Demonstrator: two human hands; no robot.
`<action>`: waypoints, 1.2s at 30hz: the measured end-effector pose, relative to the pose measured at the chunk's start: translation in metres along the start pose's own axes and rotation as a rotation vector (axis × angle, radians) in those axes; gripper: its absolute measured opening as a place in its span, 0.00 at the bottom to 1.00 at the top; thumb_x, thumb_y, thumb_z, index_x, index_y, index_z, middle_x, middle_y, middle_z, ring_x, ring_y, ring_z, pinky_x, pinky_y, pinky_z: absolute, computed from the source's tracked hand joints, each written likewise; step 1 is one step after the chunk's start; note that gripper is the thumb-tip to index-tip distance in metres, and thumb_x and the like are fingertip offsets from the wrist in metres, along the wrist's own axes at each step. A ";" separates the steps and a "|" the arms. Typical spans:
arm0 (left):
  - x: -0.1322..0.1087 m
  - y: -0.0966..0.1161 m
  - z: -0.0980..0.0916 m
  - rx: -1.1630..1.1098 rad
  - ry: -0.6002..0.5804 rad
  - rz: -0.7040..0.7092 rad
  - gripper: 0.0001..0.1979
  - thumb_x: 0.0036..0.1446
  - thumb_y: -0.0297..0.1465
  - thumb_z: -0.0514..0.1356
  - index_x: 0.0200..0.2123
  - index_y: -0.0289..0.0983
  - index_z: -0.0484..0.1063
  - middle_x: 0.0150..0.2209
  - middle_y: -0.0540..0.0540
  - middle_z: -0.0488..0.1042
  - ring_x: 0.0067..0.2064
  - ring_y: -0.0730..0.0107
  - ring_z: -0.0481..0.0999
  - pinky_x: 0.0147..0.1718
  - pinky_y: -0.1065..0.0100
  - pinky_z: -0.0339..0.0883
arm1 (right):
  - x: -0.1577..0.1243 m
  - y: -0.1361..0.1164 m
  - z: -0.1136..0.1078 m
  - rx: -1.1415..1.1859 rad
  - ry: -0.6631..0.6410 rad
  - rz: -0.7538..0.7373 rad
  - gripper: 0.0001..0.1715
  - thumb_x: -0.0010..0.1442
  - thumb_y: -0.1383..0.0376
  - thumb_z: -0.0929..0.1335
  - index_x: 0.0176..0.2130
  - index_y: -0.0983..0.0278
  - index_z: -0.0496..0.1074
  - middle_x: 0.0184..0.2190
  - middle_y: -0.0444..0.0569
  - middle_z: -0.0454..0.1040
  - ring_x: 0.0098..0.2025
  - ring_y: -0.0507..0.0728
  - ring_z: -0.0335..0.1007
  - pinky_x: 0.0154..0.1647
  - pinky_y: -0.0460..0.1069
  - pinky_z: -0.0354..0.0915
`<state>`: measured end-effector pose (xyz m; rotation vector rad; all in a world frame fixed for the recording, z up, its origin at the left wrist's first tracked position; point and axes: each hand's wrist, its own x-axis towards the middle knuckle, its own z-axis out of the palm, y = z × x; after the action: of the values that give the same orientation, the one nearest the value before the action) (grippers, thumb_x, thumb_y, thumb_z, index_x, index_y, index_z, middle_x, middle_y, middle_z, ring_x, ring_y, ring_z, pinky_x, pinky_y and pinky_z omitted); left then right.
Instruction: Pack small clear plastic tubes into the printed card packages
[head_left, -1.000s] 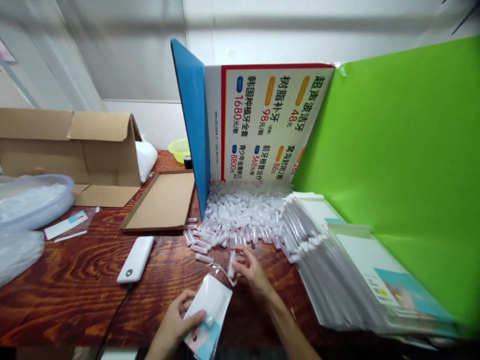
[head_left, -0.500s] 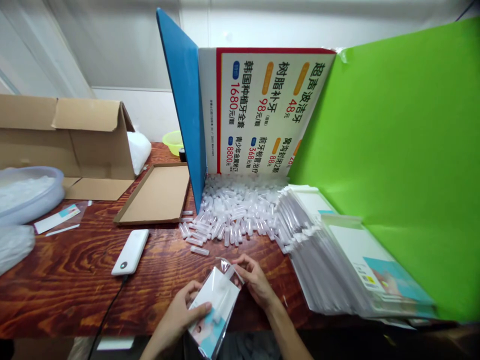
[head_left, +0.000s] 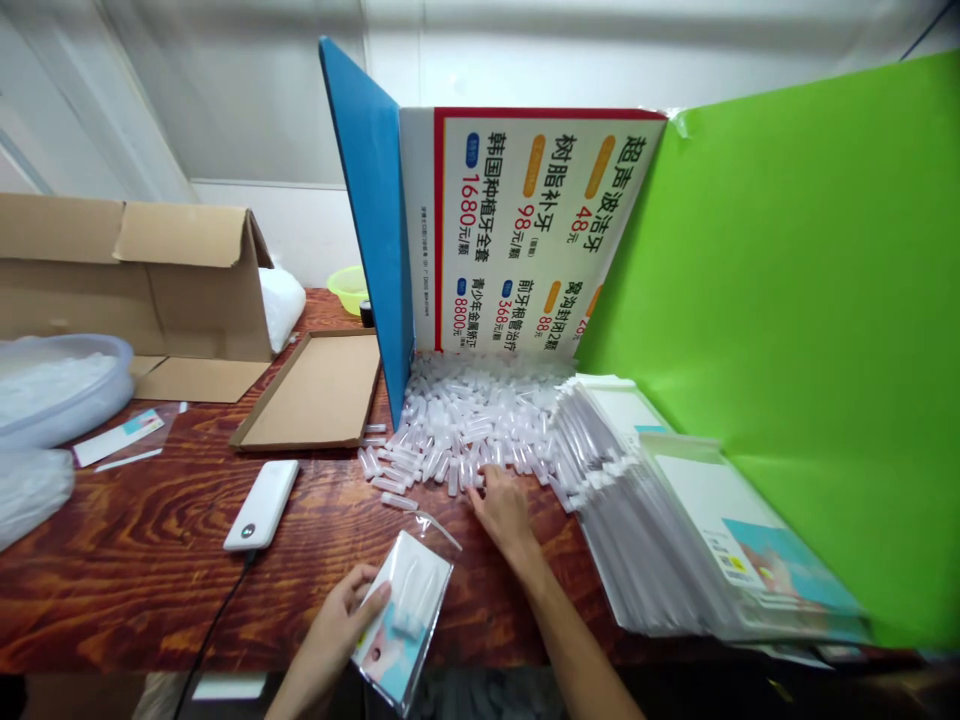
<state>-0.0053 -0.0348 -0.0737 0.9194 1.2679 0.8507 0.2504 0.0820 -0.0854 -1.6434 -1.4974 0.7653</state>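
Observation:
My left hand (head_left: 352, 610) is closed on the lower left side of a clear plastic bag (head_left: 409, 610), its thumb across the front. Inside the bag are a white and blue printed card and a couple of small translucent tubes; the bag's flap stands open at the top. At the near edge of a heap of small translucent plastic tubes (head_left: 480, 420), my right hand (head_left: 504, 508) has its thumb and fingers pinched at a plastic tube, partly hidden by the fingertips. A single tube (head_left: 399, 501) lies apart, just beyond the bag.
Stacks of filled clear bags (head_left: 675, 540) stand at right against a green board (head_left: 787, 300). A blue panel (head_left: 367, 200) borders the heap's left. Leftward are a cardboard tray (head_left: 315, 390), a white power bank (head_left: 262, 505) with a cable, a round basin (head_left: 112, 390) and a carton (head_left: 202, 290).
My right hand has left the bag's mouth and moved forward to the heap of tubes. The left hand has shifted slightly left with the bag; more of the tubes inside it now show.

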 end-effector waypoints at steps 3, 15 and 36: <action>0.001 0.003 -0.002 0.025 0.003 -0.006 0.30 0.46 0.57 0.67 0.36 0.36 0.71 0.27 0.51 0.76 0.22 0.76 0.69 0.20 0.74 0.61 | 0.003 0.008 0.006 -0.073 0.022 0.002 0.10 0.58 0.72 0.67 0.40 0.65 0.74 0.44 0.61 0.74 0.50 0.67 0.70 0.55 0.60 0.60; 0.005 0.006 0.008 0.047 -0.130 0.023 0.26 0.49 0.53 0.68 0.35 0.36 0.70 0.28 0.51 0.74 0.28 0.74 0.71 0.27 0.74 0.62 | -0.040 0.013 -0.029 0.436 -0.361 -0.006 0.18 0.57 0.54 0.72 0.42 0.64 0.76 0.32 0.47 0.78 0.31 0.57 0.75 0.33 0.50 0.72; -0.007 0.032 0.036 0.347 -0.186 0.123 0.29 0.55 0.59 0.57 0.26 0.37 0.65 0.26 0.53 0.61 0.30 0.72 0.62 0.29 0.72 0.58 | -0.106 0.007 -0.023 0.867 -0.481 0.090 0.34 0.54 0.37 0.71 0.28 0.65 0.78 0.33 0.48 0.72 0.33 0.53 0.66 0.35 0.48 0.64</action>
<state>0.0286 -0.0318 -0.0395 1.3330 1.2252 0.6305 0.2594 -0.0258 -0.0860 -0.8946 -1.1147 1.6597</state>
